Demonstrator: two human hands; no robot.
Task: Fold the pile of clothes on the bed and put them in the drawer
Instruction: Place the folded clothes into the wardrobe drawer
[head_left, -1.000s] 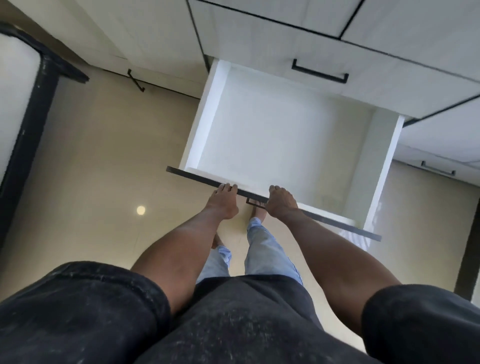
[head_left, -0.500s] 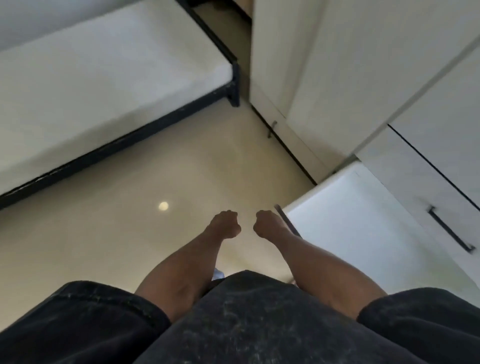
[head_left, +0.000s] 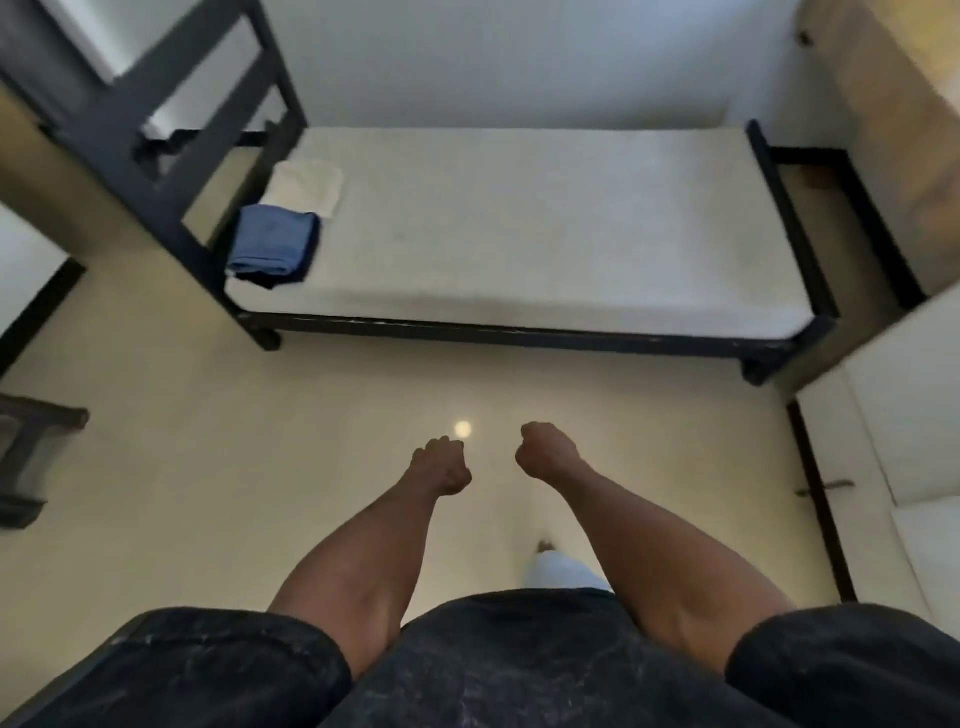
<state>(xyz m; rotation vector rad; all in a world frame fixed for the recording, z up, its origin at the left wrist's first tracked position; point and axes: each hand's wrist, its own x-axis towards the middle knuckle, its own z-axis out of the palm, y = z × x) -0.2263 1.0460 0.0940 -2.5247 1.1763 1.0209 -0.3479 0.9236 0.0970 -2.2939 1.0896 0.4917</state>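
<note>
Both hands are withdrawn from the drawer front, now out of view; left hand (head_left: 441, 466) and right hand (head_left: 546, 450) are curled, empty. Folded clothes (head_left: 275, 241) lie at the bed (head_left: 545, 228) far-left end. Careless lifting could unfold the stack.

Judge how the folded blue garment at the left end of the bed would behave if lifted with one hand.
The blue garment is soft cloth folded in layers, so it would probably sag and could unfold if gripped at one edge. It looks light for its bulk. It lies partly on something dark, which might drag along. Both the left hand and right hand are empty fists.
</note>
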